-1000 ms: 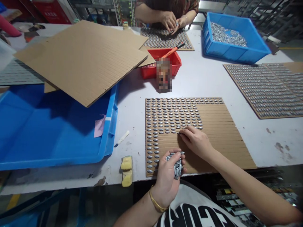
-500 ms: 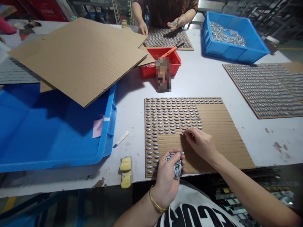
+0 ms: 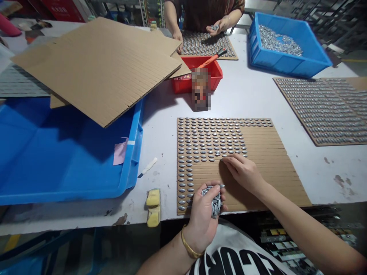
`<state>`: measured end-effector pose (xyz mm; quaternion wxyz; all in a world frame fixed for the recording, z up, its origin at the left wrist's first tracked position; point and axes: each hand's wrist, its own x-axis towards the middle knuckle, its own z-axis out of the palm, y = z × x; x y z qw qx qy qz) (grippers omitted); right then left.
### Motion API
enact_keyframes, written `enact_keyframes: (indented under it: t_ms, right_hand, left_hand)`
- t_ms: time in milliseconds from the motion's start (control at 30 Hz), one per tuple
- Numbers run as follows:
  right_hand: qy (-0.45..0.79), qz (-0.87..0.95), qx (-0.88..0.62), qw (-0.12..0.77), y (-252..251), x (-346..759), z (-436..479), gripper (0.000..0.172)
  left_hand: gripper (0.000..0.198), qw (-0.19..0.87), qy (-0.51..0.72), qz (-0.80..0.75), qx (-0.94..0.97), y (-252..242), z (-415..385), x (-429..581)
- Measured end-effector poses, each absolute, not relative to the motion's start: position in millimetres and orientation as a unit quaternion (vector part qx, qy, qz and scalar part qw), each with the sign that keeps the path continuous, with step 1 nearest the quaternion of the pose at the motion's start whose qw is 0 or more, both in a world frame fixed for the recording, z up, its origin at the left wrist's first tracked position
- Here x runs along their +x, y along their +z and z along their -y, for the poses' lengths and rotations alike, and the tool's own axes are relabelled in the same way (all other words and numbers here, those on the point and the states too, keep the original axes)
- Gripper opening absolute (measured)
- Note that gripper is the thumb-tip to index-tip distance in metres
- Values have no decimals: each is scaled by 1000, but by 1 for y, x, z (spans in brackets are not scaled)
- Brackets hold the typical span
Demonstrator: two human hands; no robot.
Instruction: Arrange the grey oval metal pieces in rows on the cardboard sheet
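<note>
A slotted cardboard sheet (image 3: pixel 266 160) lies on the white table in front of me, its top rows and left columns filled with small grey oval metal pieces (image 3: pixel 206 139). My left hand (image 3: pixel 203 215) is closed around a handful of loose metal pieces (image 3: pixel 214 200) at the sheet's near edge. My right hand (image 3: pixel 243 172) rests on the sheet with its fingertips pinched at the end of a partly filled row; what they hold is too small to make out.
A large blue bin (image 3: pixel 63 156) under tilted cardboard sheets (image 3: pixel 97 65) is at my left. A red tray (image 3: pixel 197 74), a blue bin of metal pieces (image 3: pixel 286 46) and a filled sheet (image 3: pixel 323 107) lie beyond. Another person's hands (image 3: pixel 218 26) work at the far side.
My right hand has shifted slightly right along the row. The person opposite has moved their hands apart, one lifted with pieces in it. My left hand has stayed put.
</note>
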<state>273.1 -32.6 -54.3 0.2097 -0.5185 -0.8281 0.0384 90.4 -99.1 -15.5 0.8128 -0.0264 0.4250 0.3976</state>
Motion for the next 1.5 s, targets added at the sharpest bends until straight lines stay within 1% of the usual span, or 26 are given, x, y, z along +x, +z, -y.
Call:
enact_keyframes:
  t_ms: [133, 367, 833, 1033, 1233, 1333, 1500]
  right_hand:
    - [36, 828, -525, 192, -55, 275, 33, 20]
    - [74, 807, -539, 232, -55, 271, 30, 19]
    - [90, 795, -539, 264, -56, 266, 29, 21]
    - [66, 804, -533, 256, -57, 267, 30, 21]
    - [53, 802, -564, 189, -53, 266, 30, 18]
    - [77, 794, -565, 208, -51, 265, 27, 18]
    - [123, 777, -565, 250, -51, 264, 24, 18]
  left_hand:
    - [20, 811, 394, -432, -32, -13, 97, 90]
    - [22, 814, 396, -423, -37, -14, 97, 91]
    - [25, 812, 396, -427, -39, -15, 97, 93]
    - [25, 812, 387, -435, -40, -15, 96, 93]
    - [23, 814, 389, -430, -45, -15, 96, 92]
    - [22, 817, 387, -426, -44, -16, 96, 92]
    - [26, 818, 385, -426, -40, -14, 96, 91]
